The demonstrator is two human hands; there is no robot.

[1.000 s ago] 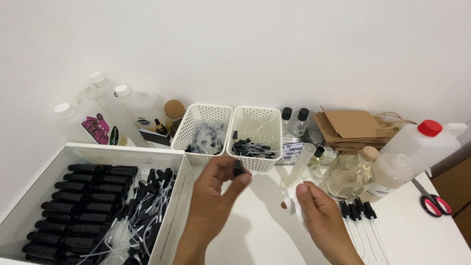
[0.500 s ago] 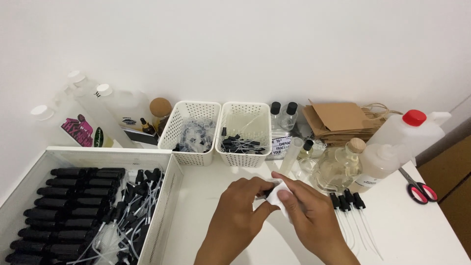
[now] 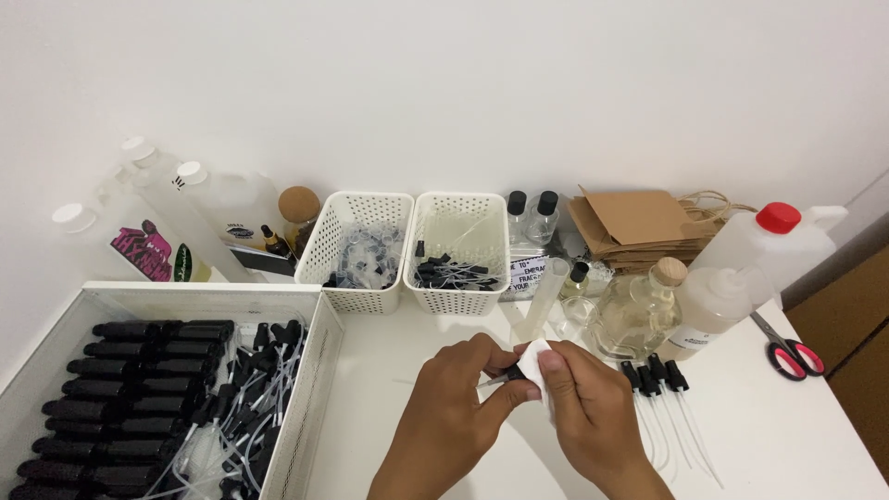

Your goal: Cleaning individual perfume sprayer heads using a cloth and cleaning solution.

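Observation:
My left hand [image 3: 458, 403] pinches a small black sprayer head with a thin clear dip tube [image 3: 500, 375] over the white table [image 3: 389, 370]. My right hand [image 3: 583, 407] presses a small white tissue [image 3: 534, 359] against that sprayer. The two hands touch each other at the fingertips. Three more black sprayers with tubes [image 3: 659, 380] lie just right of my right hand. A tall clear tube [image 3: 544, 298] leans behind the hands.
A large white tray [image 3: 315, 370] at left holds rows of black bottles [image 3: 120, 389] and loose sprayers. Two white baskets [image 3: 356, 250] [image 3: 457, 250] stand at the back. Clear bottles, a red-capped jug [image 3: 769, 243], brown paper bags [image 3: 639, 222] and red scissors [image 3: 787, 352] lie at right.
My left hand came back from the right basket with a sprayer and met my right hand. The tissue is now against the sprayer. The camera view has tilted down slightly.

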